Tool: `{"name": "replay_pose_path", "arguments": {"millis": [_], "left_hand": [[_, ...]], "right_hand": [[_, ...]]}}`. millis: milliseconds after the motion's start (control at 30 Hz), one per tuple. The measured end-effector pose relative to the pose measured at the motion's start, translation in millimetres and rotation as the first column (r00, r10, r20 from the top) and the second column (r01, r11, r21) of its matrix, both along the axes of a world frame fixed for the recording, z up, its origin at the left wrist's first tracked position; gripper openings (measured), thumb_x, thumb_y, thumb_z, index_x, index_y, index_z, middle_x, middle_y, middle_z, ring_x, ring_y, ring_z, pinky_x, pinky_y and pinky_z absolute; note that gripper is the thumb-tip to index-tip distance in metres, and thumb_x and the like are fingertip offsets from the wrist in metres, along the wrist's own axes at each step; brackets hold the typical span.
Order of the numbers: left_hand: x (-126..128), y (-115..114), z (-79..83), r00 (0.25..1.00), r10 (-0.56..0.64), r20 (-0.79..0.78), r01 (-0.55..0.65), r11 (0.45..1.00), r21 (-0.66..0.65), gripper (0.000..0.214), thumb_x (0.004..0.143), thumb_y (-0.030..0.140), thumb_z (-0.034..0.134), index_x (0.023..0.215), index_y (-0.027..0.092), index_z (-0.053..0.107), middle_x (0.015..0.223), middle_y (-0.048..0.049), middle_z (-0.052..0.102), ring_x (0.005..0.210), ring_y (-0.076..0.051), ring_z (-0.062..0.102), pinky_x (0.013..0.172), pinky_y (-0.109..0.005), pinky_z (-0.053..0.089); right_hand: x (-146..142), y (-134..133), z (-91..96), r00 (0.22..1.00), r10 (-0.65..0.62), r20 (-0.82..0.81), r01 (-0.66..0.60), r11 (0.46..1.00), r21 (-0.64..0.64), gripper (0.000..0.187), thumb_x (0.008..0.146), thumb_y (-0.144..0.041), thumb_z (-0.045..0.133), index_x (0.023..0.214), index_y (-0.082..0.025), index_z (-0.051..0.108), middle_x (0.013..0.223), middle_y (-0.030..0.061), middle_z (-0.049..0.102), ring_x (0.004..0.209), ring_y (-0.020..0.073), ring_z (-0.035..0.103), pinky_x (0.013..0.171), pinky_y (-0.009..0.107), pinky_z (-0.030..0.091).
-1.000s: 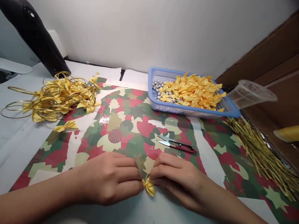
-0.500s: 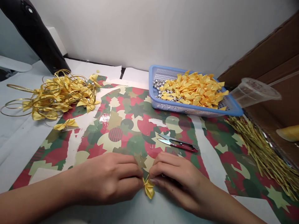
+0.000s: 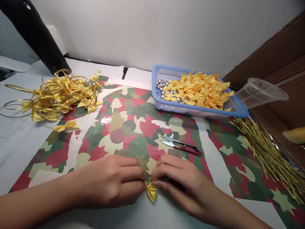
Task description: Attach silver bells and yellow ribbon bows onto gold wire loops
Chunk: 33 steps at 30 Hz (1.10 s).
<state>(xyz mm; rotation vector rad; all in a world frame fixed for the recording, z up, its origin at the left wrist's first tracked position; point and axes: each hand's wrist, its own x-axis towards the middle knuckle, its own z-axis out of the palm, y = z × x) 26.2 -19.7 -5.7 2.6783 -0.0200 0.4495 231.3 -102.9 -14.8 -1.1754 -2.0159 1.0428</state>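
Note:
My left hand (image 3: 109,181) and my right hand (image 3: 178,181) meet at the near edge of the patterned paper. Their fingertips pinch a small yellow satin bow (image 3: 151,190), and the fingers hide its middle. Beyond my right hand lie red-handled thread snips (image 3: 181,146), flat on the paper and not touched. A blue plastic basket (image 3: 190,111) holds a heap of yellow satin bows (image 3: 197,89) and silver jingle bells (image 3: 165,89).
A tangle of gold wire rings with bows (image 3: 57,98) lies at the left, with a loose bow (image 3: 66,126) beside it. At the right are a bundle of gold twist ties (image 3: 267,152), a clear plastic cup (image 3: 260,93) and a cardboard box wall (image 3: 274,54).
The whole scene sits slightly higher and shifted in the view as my head moves. My hands stay together on the bow, with only small finger movement.

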Motion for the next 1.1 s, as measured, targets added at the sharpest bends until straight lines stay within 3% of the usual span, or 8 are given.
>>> {"name": "replay_pose_path", "arguments": {"millis": [867, 1100], "left_hand": [[1.7, -0.6, -3.1, 1.000, -0.002, -0.004, 0.003, 0.996, 0.086, 0.030, 0.092, 0.005, 0.038, 0.080, 0.010, 0.065, 0.066, -0.0053, 0.064, 0.057, -0.014, 0.052, 0.049, -0.024, 0.043], [0.9, -1.3, -6.0, 1.000, -0.010, -0.007, 0.010, 0.997, 0.081, 0.030, 0.091, 0.004, 0.040, 0.076, 0.008, 0.066, 0.067, -0.0058, 0.063, 0.056, -0.015, 0.050, 0.048, -0.026, 0.043]], "right_hand": [[-5.5, -4.0, -2.2, 0.991, 0.006, 0.131, -0.021, 0.993, 0.114, 0.020, 0.092, -0.011, 0.042, 0.081, -0.014, 0.058, 0.072, 0.0037, 0.055, 0.063, 0.0139, 0.050, 0.056, 0.024, 0.038], [-8.1, -3.9, -2.9, 0.986, -0.011, 0.165, -0.022, 0.980, 0.198, 0.023, 0.092, -0.009, 0.039, 0.081, -0.015, 0.058, 0.070, 0.0033, 0.056, 0.062, 0.0143, 0.050, 0.056, 0.024, 0.038]]}}
